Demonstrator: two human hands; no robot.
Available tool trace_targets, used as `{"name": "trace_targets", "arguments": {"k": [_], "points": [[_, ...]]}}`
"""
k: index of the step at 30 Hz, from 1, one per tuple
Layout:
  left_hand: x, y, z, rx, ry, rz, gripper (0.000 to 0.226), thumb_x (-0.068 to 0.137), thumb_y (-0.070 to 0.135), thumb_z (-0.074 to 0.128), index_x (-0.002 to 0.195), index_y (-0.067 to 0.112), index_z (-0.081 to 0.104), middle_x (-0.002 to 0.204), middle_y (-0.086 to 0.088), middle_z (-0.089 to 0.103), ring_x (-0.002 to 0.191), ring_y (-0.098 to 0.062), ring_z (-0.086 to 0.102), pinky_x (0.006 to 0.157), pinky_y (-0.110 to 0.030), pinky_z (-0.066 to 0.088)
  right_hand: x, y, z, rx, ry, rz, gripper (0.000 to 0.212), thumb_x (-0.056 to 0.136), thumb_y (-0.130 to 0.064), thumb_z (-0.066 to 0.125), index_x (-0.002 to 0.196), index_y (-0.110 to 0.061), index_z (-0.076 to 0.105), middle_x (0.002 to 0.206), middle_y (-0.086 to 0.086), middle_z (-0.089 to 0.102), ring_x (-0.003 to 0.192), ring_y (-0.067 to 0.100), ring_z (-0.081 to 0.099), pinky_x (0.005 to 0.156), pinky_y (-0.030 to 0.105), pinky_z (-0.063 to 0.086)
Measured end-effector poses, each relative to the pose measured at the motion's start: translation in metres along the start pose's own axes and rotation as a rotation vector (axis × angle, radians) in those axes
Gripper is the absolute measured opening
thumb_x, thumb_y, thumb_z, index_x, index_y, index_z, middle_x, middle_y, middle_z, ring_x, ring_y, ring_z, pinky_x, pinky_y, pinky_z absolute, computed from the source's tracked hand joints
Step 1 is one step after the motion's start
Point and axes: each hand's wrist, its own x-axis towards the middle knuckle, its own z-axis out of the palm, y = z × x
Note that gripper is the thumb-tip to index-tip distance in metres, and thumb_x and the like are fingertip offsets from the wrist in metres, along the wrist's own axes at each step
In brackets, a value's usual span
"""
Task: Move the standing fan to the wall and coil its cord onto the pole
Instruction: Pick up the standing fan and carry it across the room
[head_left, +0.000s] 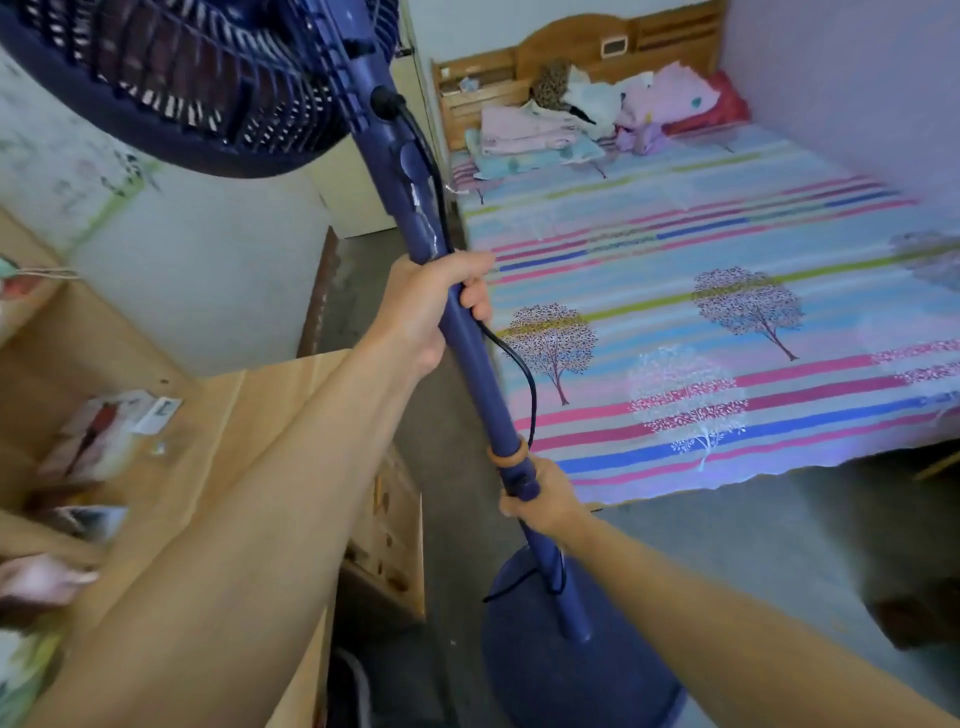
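Our left hand (441, 301) wraps the fan's pole (467, 353) up high and the right hand (540, 501) grips it below the orange collar (511, 457), fan tilted between worktop (249, 415) and bed (727, 312), so we risk snagging the loose cord (527, 384) or clipping the bed.

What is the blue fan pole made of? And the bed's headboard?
The fan pole looks like dark blue plastic or painted metal; whitish scuffs show near the top, so I cannot tell which. The headboard looks like varnished wood: warm brown with a slight shine.
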Motion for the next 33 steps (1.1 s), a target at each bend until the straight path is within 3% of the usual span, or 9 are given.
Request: {"name": "trace_targets", "arguments": {"k": [4, 9, 11, 14, 24, 33], "points": [[0.020, 0.017, -0.021, 0.015, 0.027, 0.023, 0.039, 0.086, 0.001, 0.059, 0.054, 0.012, 0.039, 0.048, -0.004, 0.032, 0.048, -0.020, 0.033, 0.055, -0.033, 0.036, 0.032, -0.026, 0.012, -0.039, -0.047, -0.039, 0.022, 0.074, 0.003, 0.065, 0.083, -0.011, 0.050, 0.084, 0.007, 0.054, 0.079, 0.016, 0.049, 0.066, 0.028, 0.037], [0.051, 0.031, -0.045, 0.038, 0.062, 0.046, 0.040, 0.087, 0.008, 0.061, 0.056, 0.013, 0.037, 0.042, 0.000, 0.035, 0.044, -0.019, 0.035, 0.053, -0.030, 0.039, 0.079, -0.045, 0.025, -0.023, -0.076, -0.101, 0.023, 0.074, 0.003, 0.063, 0.091, -0.009, 0.053, 0.083, 0.006, 0.053, 0.080, 0.015, 0.047, 0.062, 0.023, 0.039], [0.066, 0.035, -0.053, 0.054, 0.071, 0.049, 0.040, 0.088, 0.009, 0.061, 0.055, 0.014, 0.038, 0.042, 0.001, 0.036, 0.045, -0.018, 0.036, 0.054, -0.029, 0.039, 0.101, -0.052, 0.028, -0.012, -0.080, -0.101, 0.022, 0.073, 0.003, 0.063, 0.087, -0.010, 0.051, 0.078, 0.005, 0.052, 0.076, 0.015, 0.045, 0.057, 0.019, 0.038], [0.095, 0.041, -0.063, 0.056, 0.092, 0.069, 0.040, 0.088, 0.009, 0.060, 0.055, 0.015, 0.038, 0.041, 0.002, 0.036, 0.044, -0.017, 0.037, 0.055, -0.030, 0.038, 0.137, -0.061, 0.032, -0.022, -0.073, -0.116, 0.024, 0.070, -0.001, 0.067, 0.085, -0.013, 0.052, 0.078, 0.004, 0.055, 0.073, 0.015, 0.048, 0.065, 0.026, 0.040], [0.234, 0.080, -0.096, 0.066, 0.152, 0.117, 0.036, 0.085, 0.006, 0.060, 0.057, 0.014, 0.039, 0.042, 0.001, 0.036, 0.042, -0.018, 0.036, 0.056, -0.033, 0.038, 0.286, -0.123, 0.017, 0.003, -0.149, -0.153, 0.030, 0.070, -0.005, 0.071, 0.087, -0.020, 0.053, 0.072, -0.007, 0.055, 0.077, 0.015, 0.055, 0.070, 0.029, 0.045], [0.351, 0.095, -0.150, 0.067, 0.193, 0.116, 0.038, 0.084, 0.001, 0.058, 0.056, 0.014, 0.036, 0.043, -0.001, 0.033, 0.043, -0.019, 0.034, 0.054, -0.031, 0.036, 0.406, -0.175, 0.032, -0.056, -0.134, -0.153, 0.027, 0.075, -0.007, 0.069, 0.093, -0.016, 0.052, 0.087, 0.004, 0.058, 0.083, 0.020, 0.056, 0.072, 0.030, 0.044]]}}
